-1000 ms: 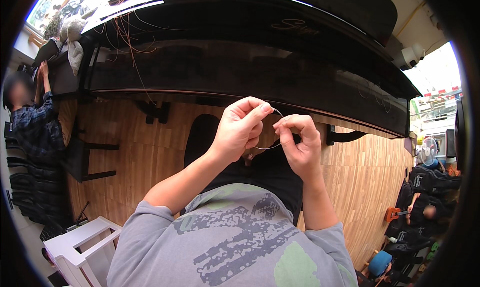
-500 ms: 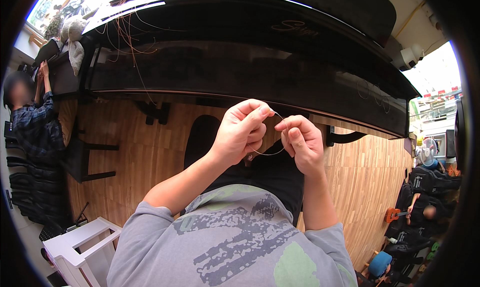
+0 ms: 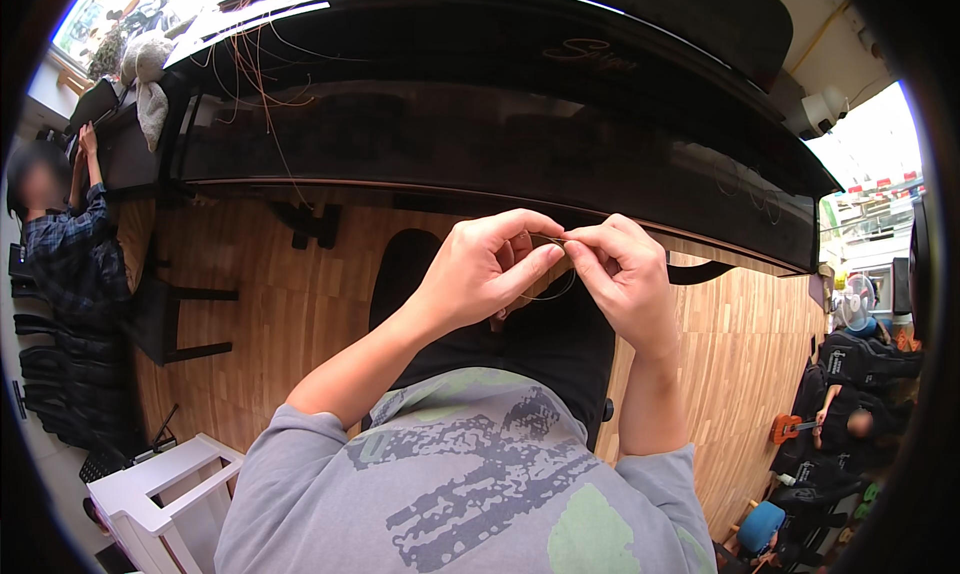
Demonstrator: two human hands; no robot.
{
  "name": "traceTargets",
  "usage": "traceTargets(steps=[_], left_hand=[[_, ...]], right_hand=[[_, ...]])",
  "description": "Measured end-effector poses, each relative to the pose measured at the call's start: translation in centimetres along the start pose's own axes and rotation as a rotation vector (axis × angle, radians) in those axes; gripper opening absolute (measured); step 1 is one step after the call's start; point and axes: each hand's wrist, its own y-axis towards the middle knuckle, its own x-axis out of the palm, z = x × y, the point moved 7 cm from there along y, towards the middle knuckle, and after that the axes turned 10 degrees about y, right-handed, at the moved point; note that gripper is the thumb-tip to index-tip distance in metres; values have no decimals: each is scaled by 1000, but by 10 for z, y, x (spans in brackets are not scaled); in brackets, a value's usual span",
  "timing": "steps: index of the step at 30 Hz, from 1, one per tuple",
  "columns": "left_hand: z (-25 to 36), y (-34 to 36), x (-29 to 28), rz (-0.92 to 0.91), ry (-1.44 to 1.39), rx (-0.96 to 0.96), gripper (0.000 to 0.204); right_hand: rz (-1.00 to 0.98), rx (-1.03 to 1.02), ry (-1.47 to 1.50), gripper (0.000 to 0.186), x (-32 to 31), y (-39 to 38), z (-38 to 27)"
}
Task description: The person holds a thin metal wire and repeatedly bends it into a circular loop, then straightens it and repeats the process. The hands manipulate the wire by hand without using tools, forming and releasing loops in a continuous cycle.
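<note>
Wire (image 3: 553,292), thin and copper-coloured, is the thing both hands work on, and the black piano (image 3: 480,154) behind them is the landmark for everything else.

Head view: the left hand (image 3: 487,269) and the right hand (image 3: 622,274) meet just in front of the piano's lower edge, over the person's dark lap. Each hand is closed in a narrow pinch on the wire, thumb against forefinger, with the other fingers curled in. The two pinches nearly touch, fingertip to fingertip, so neither hand is the nearer one; both already have it. Between and below the pinches the wire sags in a small loop that hangs toward the lap, away from the piano. A short straight run of it shows at the top of the left fingers (image 3: 520,246), lying roughly left to right, along the piano's front rather than toward it. So the wire's long axis runs across the body from one pinch to the other, and the slack lies below the fingertips. Where its free ends go I cannot tell; they are too fine to follow.

More copper wires (image 3: 262,69) trail over the piano's top at its left end. Left of the piano another person (image 3: 60,244) in a checked shirt reaches up. Wooden floor (image 3: 250,314) lies under the piano, and a white stool (image 3: 165,489) stands well in front of it, to the left.
</note>
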Motion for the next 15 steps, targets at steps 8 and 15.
traceTargets(steps=[8,15], left_hand=[[2,2,-10,207,238,126,8],[-23,7,0,181,-91,-60,10]], right_hand=[[103,213,279,9,0,-2,12],[171,219,718,12,28,-13,24]])
